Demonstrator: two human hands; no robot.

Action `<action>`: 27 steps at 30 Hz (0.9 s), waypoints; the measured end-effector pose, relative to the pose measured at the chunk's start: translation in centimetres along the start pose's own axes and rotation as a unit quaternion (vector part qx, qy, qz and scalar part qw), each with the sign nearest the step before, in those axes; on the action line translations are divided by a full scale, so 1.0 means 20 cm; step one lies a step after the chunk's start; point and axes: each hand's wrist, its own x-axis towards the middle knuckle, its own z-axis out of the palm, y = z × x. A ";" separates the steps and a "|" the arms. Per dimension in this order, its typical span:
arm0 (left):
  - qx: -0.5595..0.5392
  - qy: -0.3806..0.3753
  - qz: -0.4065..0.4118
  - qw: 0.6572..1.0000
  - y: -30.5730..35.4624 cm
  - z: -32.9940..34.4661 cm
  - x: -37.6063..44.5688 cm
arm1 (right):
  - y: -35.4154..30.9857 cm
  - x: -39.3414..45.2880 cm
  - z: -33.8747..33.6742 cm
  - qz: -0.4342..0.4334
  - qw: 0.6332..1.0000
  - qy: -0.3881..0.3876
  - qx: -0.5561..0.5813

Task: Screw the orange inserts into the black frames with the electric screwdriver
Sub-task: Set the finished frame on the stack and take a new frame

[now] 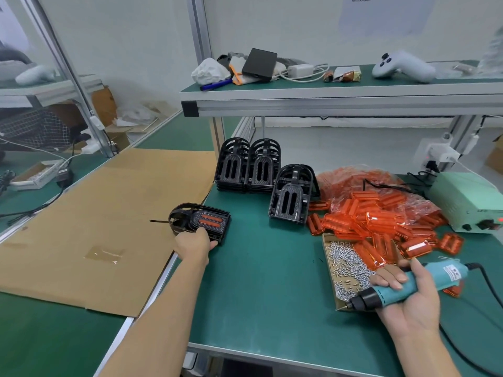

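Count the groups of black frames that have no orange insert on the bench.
3: two stacks side by side at the back, one stack nearer, beside the orange inserts. Frames within stacks are partly hidden.

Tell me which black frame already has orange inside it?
The black frame held by the left hand, by the cardboard. Its slots show orange; the stacked frames behind are empty.

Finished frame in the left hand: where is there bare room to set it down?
The cardboard sheet left of the left hand lies bare, as does the green mat between the held frame and the screw tray. The right is crowded: orange inserts, screws, power unit.
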 end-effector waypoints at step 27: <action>0.062 -0.010 0.038 0.997 0.05 -0.04 0.07 | 0.00 0.00 0.01 0.005 1.000 0.003 0.001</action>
